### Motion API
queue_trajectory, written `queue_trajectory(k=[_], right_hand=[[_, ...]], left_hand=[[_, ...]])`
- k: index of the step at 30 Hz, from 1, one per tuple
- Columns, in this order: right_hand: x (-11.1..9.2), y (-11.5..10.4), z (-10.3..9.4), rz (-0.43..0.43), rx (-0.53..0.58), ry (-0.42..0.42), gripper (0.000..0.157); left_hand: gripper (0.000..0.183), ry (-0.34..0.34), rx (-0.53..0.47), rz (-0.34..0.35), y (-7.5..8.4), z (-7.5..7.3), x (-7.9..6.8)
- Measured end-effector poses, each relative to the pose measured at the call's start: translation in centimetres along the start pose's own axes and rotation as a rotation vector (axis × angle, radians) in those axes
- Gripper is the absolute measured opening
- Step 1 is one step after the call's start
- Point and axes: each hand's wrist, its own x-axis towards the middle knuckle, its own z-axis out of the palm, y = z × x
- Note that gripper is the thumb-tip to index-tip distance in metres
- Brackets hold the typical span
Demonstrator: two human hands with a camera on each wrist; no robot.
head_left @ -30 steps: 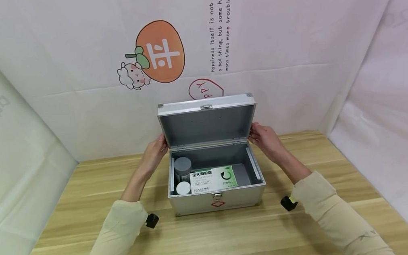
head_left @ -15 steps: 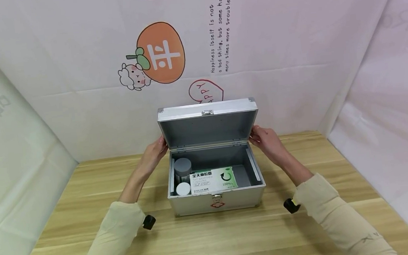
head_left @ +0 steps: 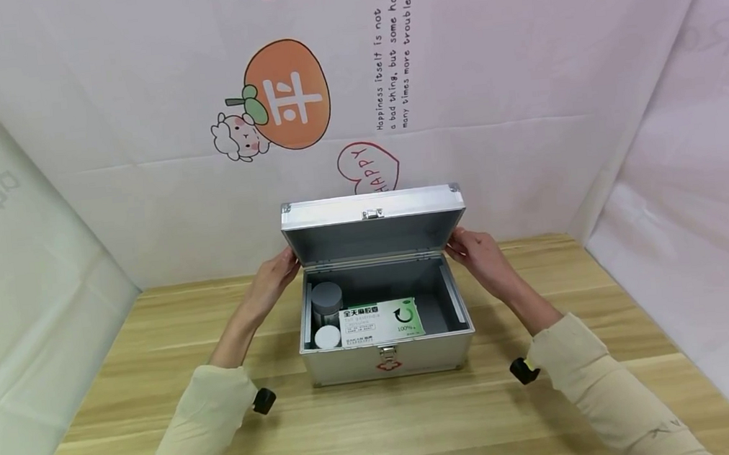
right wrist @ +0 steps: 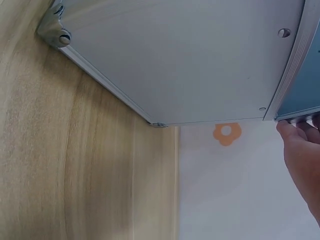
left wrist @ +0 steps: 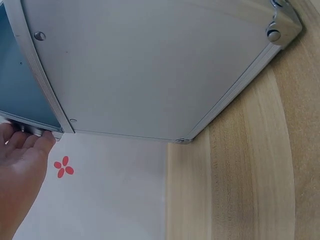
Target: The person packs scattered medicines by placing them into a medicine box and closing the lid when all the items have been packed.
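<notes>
A silver metal first-aid box (head_left: 344,368) with a red cross stands on the table, its lid (head_left: 372,205) raised and tilted forward over the opening. At the lid's left rear side my left hand (head_left: 272,282) holds it, fingers bent against the back edge. My right hand (head_left: 481,257) holds the right rear side likewise. In the left wrist view, that hand (left wrist: 22,160) touches the hinge-side edge; the right wrist view shows the other hand (right wrist: 302,145) there too. Inside sit a grey-lidded jar (head_left: 327,297), a white-capped bottle (head_left: 327,337) and a green-and-white medicine carton (head_left: 382,321). Some fingertips are hidden.
The wooden table (head_left: 395,431) extends around the box. Behind it hangs a white printed cloth (head_left: 489,86), close to the table's back edge. Further white cloth walls stand on the left (head_left: 29,192) and right.
The lid has tipped forward and down, so less of its inside shows. Both hands have stayed at its rear sides, shifting slightly. The box and its contents have not moved.
</notes>
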Motion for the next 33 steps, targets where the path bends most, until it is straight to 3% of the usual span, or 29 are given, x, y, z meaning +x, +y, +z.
queue_trajectory(k=[18, 33], right_hand=[[-1.2, 0.5, -0.1, -0.036, -0.112, 0.031, 0.054], [-2.0, 0.8, -0.3, -0.080, -0.065, -0.015, 0.051]], left_hand=[[0.058, -0.005, 0.095, 0.030, 0.3, 0.4, -1.3], [0.051, -0.050, 0.105, 0.118, -0.1, 0.7, -2.1]])
